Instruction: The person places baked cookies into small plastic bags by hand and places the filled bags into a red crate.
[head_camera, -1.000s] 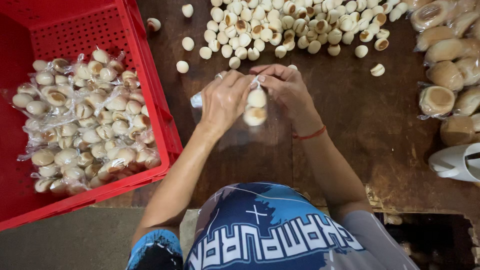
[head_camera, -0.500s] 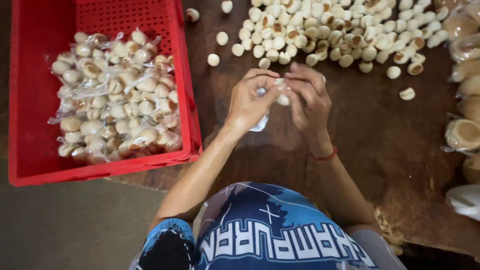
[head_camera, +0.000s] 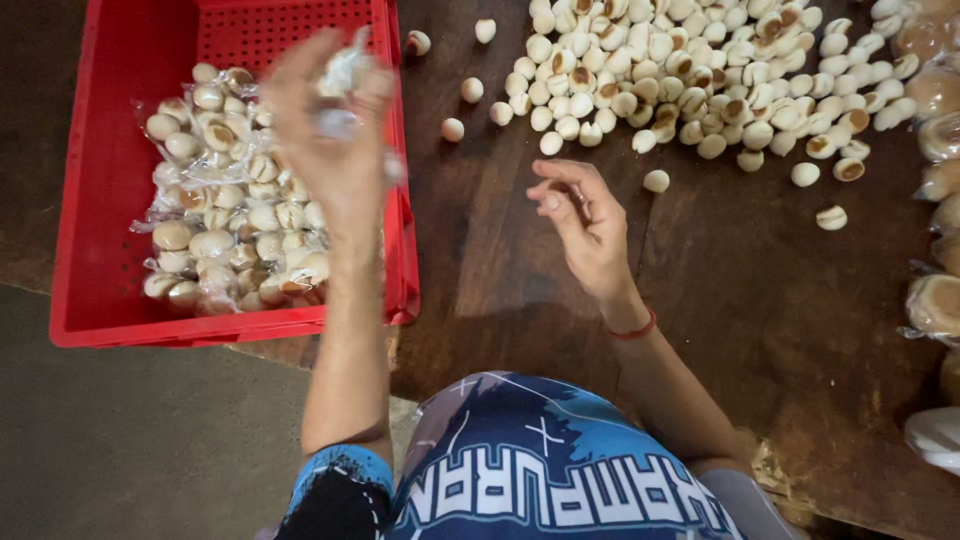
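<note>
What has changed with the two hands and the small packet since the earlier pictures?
The left hand carried the small clear packet away from the table centre to above the red crate. The right hand let go and now hangs empty, fingers loosely curled. The loose round biscuits stayed in their pile.

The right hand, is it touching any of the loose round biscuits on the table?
Apart. The head view shows the right hand open above bare dark table, with wood visible between its fingers and the nearest loose biscuit.

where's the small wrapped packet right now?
Head view, upper left: the small wrapped packet is pinched in the left hand, raised above the red crate of bagged biscuits.
</note>
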